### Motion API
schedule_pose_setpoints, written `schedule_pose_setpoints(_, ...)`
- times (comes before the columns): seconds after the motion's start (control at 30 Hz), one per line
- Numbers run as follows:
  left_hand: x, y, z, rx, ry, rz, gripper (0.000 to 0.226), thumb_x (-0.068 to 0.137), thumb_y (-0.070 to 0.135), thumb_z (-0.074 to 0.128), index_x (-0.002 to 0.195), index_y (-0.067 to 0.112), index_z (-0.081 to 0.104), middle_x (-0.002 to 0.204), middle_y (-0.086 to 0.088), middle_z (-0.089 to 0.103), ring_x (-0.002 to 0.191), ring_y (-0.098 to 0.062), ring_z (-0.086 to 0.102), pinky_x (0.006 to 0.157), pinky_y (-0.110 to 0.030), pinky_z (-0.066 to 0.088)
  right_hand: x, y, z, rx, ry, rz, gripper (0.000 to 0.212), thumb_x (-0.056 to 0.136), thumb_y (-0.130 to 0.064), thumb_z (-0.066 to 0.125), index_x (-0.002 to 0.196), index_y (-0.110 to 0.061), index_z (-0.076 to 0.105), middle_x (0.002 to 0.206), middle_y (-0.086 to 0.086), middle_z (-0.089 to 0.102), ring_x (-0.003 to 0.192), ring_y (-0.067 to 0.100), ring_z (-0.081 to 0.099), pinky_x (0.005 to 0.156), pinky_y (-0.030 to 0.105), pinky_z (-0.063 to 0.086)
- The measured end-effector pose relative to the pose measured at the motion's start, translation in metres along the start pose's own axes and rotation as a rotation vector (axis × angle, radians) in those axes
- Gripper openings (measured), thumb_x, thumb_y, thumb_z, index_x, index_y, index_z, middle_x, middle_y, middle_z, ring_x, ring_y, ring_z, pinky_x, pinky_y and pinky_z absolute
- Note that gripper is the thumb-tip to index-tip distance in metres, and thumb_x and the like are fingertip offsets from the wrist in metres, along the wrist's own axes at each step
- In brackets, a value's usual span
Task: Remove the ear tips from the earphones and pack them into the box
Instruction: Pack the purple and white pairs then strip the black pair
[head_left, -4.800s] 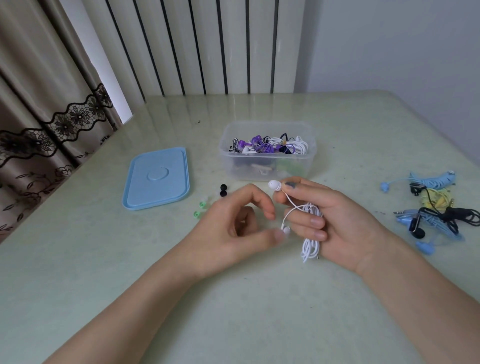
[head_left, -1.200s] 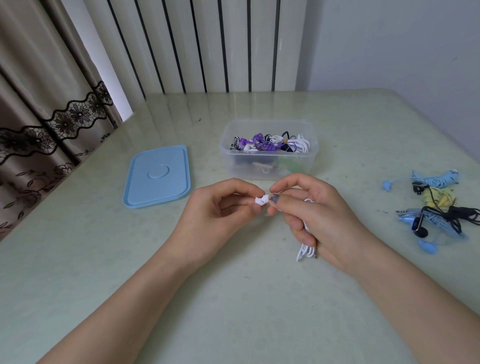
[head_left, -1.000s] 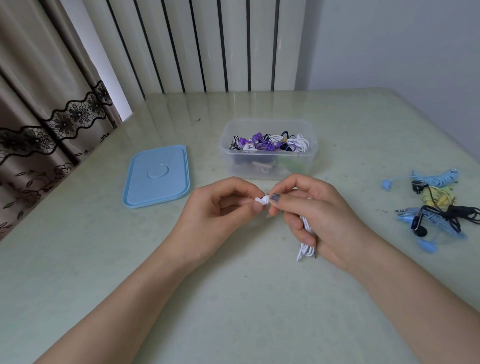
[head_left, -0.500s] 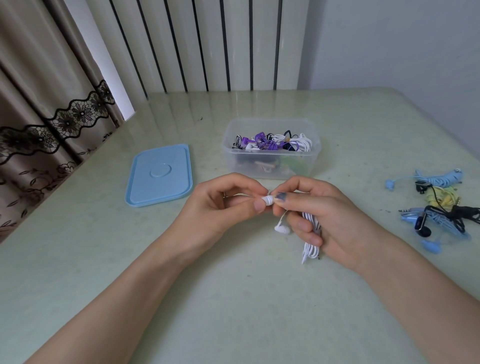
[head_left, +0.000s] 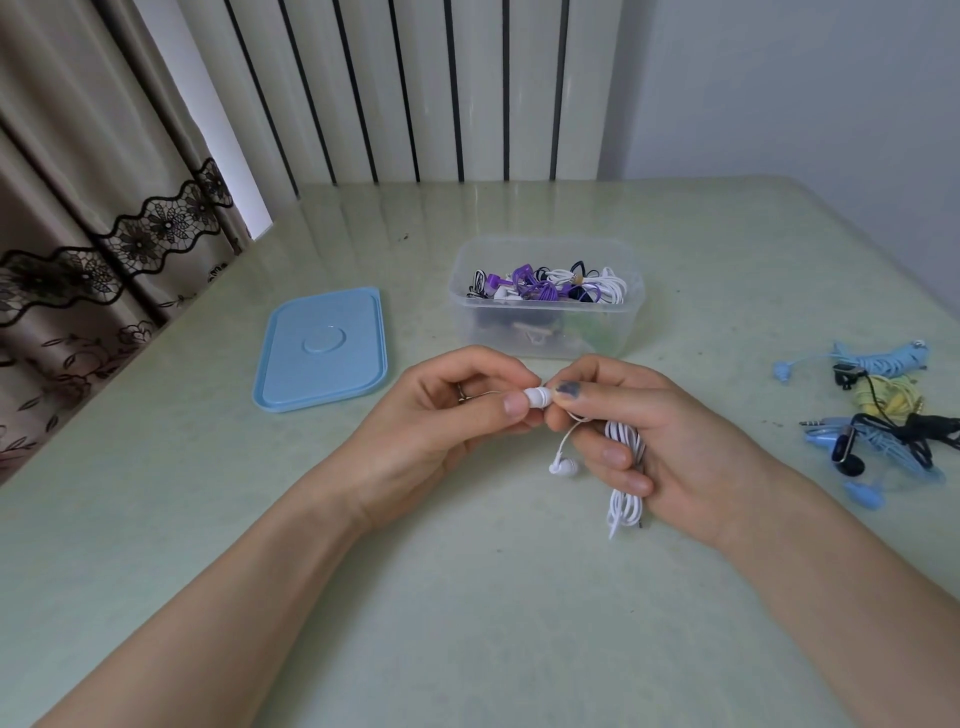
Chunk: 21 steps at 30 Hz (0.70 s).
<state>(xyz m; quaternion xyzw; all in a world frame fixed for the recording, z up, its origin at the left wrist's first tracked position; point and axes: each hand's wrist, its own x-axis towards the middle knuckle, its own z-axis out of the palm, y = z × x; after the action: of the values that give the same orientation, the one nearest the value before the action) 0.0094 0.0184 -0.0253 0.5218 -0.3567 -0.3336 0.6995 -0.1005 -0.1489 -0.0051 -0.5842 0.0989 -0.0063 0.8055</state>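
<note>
Pale green and glossy, the table (head_left: 467, 597) runs back to a wall of white panels with dark vertical stripes (head_left: 415, 88), and a beige curtain with black lace trim (head_left: 78, 208) hangs at the left. Both forearms reach in from the near edge and meet at the middle, just above the table. The left hand (head_left: 441, 415) has its fingers curled, thumb and forefinger pinching a white ear tip (head_left: 537, 397). The right hand (head_left: 654, 436) meets it from the other side: its thumb and forefinger grip the earbud behind that tip, while the lower fingers curl round the coiled white earphone cable (head_left: 623, 467), whose loops hang out below the palm. A second white earbud (head_left: 563, 466) dangles on its cord just below the fingers. Just beyond the hands stands an open clear plastic box (head_left: 545, 332) holding purple, white and black earphones. Its blue lid (head_left: 322, 348) lies flat to the left, apart from the box. Well to the right lies a tangle of blue, yellow and black earphones (head_left: 883, 410).
</note>
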Motion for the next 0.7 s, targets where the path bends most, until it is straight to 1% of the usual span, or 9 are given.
schedule_pose_setpoints(0.07,0.0004,-0.0001,0.001,0.024,0.005,0.003,0.01,0.092,0.004,0.068,0.094,0.013,0.073,0.089,-0.008,0.075,0.091,-0.02,0.07,0.09,-0.028,0.055,0.0002,0.0006,-0.0001,0.001,-0.002,0.001,0.005,0.074,-0.017,0.065,0.077,-0.013,0.064,0.07,0.005,0.065,0.037,0.006,0.031,0.031,0.015,0.019)
schedule_pose_setpoints(0.13,0.0006,-0.0008,0.0022,0.033,0.011,0.0,0.009,0.091,0.005,0.063,0.093,0.01,0.071,0.087,-0.007,0.075,0.088,-0.018,0.07,0.086,-0.026,0.055,0.0004,0.0008,-0.0003,0.005,-0.003,0.002,0.006,0.074,-0.017,0.065,0.077,-0.012,0.064,0.071,0.006,0.066,0.037,0.006,0.031,0.031,0.015,0.019)
schedule_pose_setpoints(0.2,0.0007,-0.0007,0.0018,0.025,0.006,-0.013,0.011,0.092,0.006,0.061,0.093,0.011,0.071,0.087,-0.009,0.074,0.088,-0.019,0.068,0.085,-0.026,0.054,0.0006,0.0005,0.0002,0.005,-0.002,0.004,0.006,0.073,-0.017,0.065,0.077,-0.012,0.063,0.071,0.006,0.066,0.037,0.006,0.031,0.031,0.015,0.019)
schedule_pose_setpoints(0.3,0.0012,0.0006,-0.0001,0.0,-0.021,-0.052,0.01,0.093,0.008,0.059,0.095,0.01,0.069,0.091,-0.013,0.072,0.093,-0.023,0.064,0.09,-0.029,0.054,0.0,-0.0002,0.0019,-0.004,0.002,0.009,0.006,0.074,-0.016,0.064,0.077,-0.012,0.062,0.07,0.005,0.066,0.036,0.005,0.031,0.031,0.015,0.018)
schedule_pose_setpoints(0.4,0.0018,0.0019,-0.0007,-0.03,-0.031,-0.083,0.009,0.092,0.01,0.059,0.095,0.008,0.067,0.093,-0.014,0.07,0.092,-0.022,0.064,0.088,-0.027,0.054,0.0,0.0,0.0028,-0.01,0.01,0.012,0.006,0.075,-0.017,0.064,0.078,-0.012,0.062,0.07,0.004,0.067,0.035,0.005,0.031,0.031,0.015,0.018)
schedule_pose_setpoints(0.53,0.0016,0.0013,0.0018,0.012,-0.024,-0.048,0.006,0.092,0.01,0.062,0.095,0.007,0.065,0.091,-0.011,0.071,0.09,-0.023,0.062,0.087,-0.029,0.053,0.0008,0.0003,0.0017,0.003,0.022,0.018,0.008,0.074,-0.016,0.064,0.079,-0.011,0.061,0.07,0.006,0.066,0.035,0.004,0.03,0.031,0.015,0.018)
schedule_pose_setpoints(0.6,0.0014,0.0009,0.0037,0.039,-0.007,-0.028,0.004,0.092,0.008,0.063,0.096,0.006,0.065,0.089,-0.009,0.072,0.088,-0.021,0.064,0.085,-0.028,0.053,0.0007,0.0005,0.0004,0.012,0.021,0.017,0.008,0.074,-0.016,0.064,0.079,-0.01,0.061,0.07,0.006,0.066,0.034,0.004,0.029,0.031,0.015,0.019)
schedule_pose_setpoints(0.7,-0.0004,0.001,0.0055,0.056,0.023,0.013,0.003,0.092,0.014,0.069,0.094,0.012,0.07,0.089,-0.008,0.072,0.088,-0.021,0.064,0.084,-0.029,0.052,0.0011,0.0006,0.0,0.007,0.014,0.019,0.007,0.074,-0.017,0.064,0.078,-0.012,0.063,0.073,0.007,0.068,0.034,0.004,0.029,0.031,0.015,0.018)
